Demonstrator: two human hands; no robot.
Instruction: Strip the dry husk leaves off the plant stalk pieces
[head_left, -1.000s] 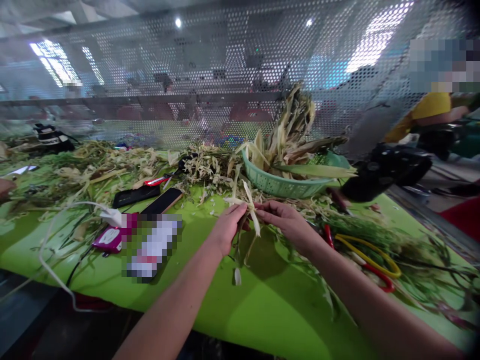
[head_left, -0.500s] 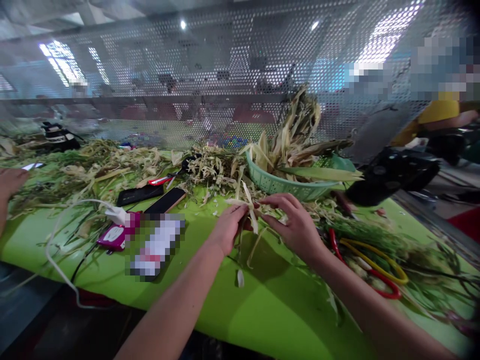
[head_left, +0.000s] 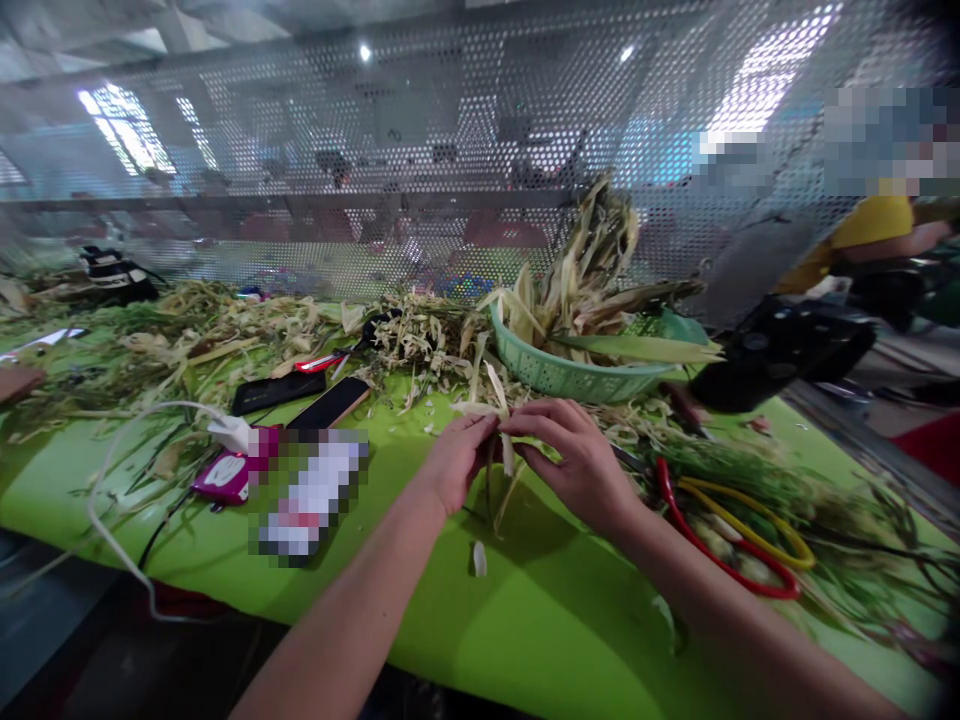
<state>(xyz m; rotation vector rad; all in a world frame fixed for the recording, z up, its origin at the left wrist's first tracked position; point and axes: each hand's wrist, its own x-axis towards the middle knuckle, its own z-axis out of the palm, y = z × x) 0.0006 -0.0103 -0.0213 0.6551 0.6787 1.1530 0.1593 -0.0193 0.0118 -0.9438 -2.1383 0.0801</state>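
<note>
My left hand [head_left: 454, 462] and my right hand [head_left: 581, 460] meet over the bright green table [head_left: 525, 620], both pinched on a bundle of pale dried leaf strips [head_left: 499, 425]. The strips stick up between the fingertips and hang down below them. A small white scrap [head_left: 479, 558] lies on the table under the hands. Scissors with red and yellow handles [head_left: 735, 535] rest just right of my right wrist.
A green basket [head_left: 570, 375] full of dried husks stands behind the hands. Loose husks and green stems cover the back and right of the table. Two dark phones [head_left: 300, 395], a pink device [head_left: 225, 475] with a white cable and red-handled scissors [head_left: 322, 360] lie at left. A perforated metal screen [head_left: 375, 150] runs behind.
My right hand has drawn back in toward the left hand, closing on the strips again. A hand at the far left edge has pulled almost out of view.
</note>
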